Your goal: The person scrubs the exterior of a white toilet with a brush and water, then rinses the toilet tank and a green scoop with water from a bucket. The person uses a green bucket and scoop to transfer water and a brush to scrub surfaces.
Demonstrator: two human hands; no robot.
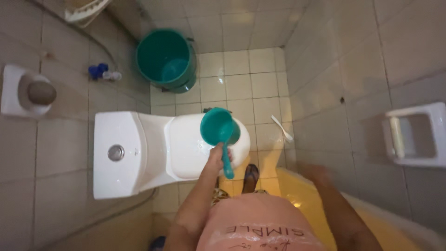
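The toilet (139, 153) stands shut (lid wet-looking). Over it the left hand (216, 155) has its fingers wrapped around the handle of a teal dipper (218, 128), cup tilted; water could slop onto the lid. The right hand (316, 174) is blurred; grip unclear.

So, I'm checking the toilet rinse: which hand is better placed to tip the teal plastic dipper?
Left hand: it grips the teal plastic dipper above the white toilet. The right hand is blurred, off to the side.
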